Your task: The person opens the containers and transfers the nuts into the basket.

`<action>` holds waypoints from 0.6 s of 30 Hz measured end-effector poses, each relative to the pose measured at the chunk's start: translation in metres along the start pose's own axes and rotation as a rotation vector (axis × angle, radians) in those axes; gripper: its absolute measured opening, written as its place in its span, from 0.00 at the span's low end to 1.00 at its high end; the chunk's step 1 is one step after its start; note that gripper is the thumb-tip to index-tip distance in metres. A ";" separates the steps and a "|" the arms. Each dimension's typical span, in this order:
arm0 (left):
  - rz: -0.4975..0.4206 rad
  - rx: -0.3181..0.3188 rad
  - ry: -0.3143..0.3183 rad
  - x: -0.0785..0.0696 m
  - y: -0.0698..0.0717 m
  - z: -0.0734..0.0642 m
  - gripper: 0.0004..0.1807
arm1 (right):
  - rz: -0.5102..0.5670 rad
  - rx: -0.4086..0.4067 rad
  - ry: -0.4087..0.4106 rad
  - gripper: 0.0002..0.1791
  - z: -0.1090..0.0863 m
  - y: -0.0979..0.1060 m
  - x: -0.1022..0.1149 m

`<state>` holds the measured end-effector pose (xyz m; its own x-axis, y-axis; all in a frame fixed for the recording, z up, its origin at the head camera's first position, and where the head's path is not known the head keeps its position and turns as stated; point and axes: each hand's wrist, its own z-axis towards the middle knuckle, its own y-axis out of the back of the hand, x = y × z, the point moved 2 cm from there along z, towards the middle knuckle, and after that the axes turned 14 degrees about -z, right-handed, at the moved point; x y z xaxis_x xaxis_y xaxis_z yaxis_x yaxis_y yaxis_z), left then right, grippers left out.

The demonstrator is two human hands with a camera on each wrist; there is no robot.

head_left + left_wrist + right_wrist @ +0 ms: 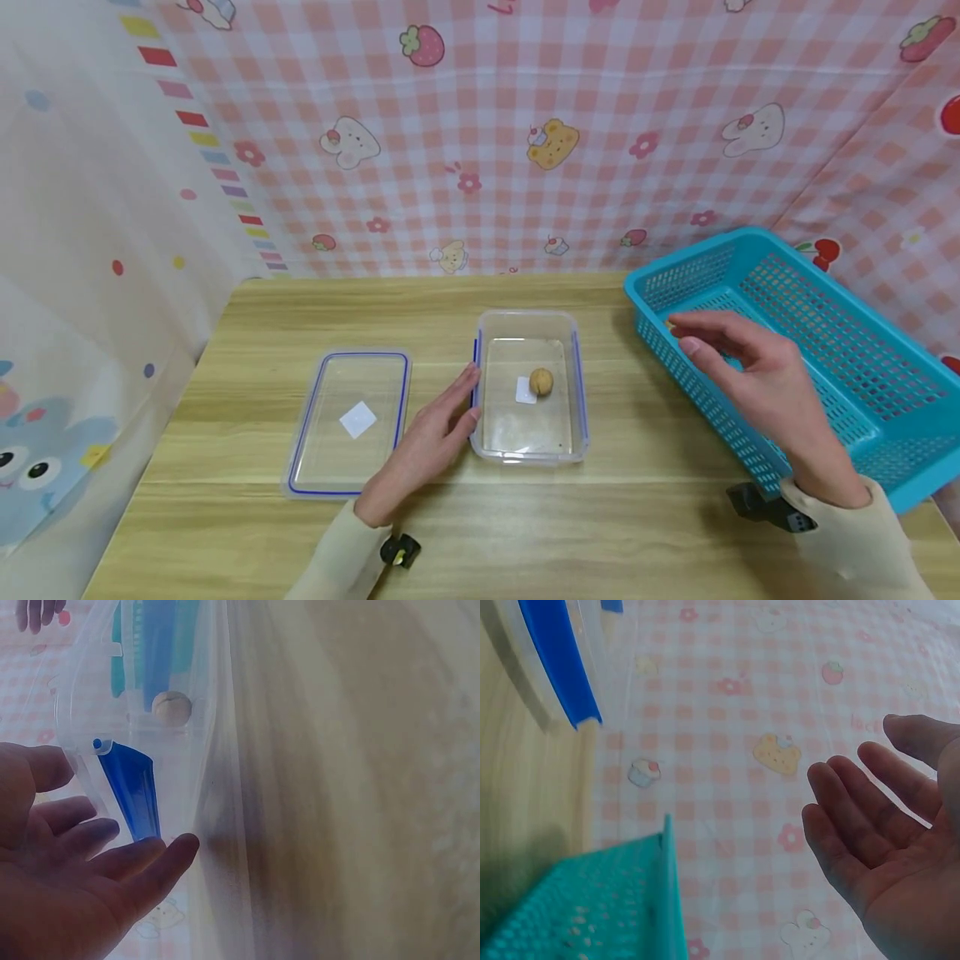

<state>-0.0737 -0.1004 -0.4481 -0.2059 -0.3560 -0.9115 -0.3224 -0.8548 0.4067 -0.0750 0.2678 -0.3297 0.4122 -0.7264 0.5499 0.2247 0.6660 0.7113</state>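
Observation:
A clear plastic food container (528, 446) with blue side clips stands uncovered mid-table in the head view. Inside it lie one walnut (541, 382) and, just left of the nut, a small white square (525, 390). My left hand (435, 433) rests with extended fingers along the container's left side, by a blue clip (135, 791) in the left wrist view. Over the near-left rim of a turquoise basket (757, 237) hovers my right hand (757, 375). The right wrist view shows its fingers (840, 817) loosely bent, with nothing between them. A small yellowish bit (670, 324) shows by those fingertips; its kind is unclear.
Left of the container lies its clear lid (322, 458) with a blue seal and a white square label (357, 419). A patterned cloth (480, 208) hangs behind the wooden table (600, 533); another cloth (112, 208) hangs on the left.

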 end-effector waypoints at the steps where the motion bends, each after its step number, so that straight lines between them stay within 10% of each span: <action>1: -0.001 0.000 -0.002 0.000 0.000 0.000 0.30 | -0.002 0.000 0.006 0.20 -0.001 -0.003 0.001; 18: -0.007 -0.004 -0.020 -0.001 0.000 0.000 0.30 | 0.141 0.079 -0.014 0.17 -0.010 -0.059 0.008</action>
<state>-0.0735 -0.0999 -0.4473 -0.2222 -0.3422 -0.9130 -0.3205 -0.8587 0.3999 -0.0761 0.2242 -0.3716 0.4228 -0.6289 0.6525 0.0953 0.7469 0.6581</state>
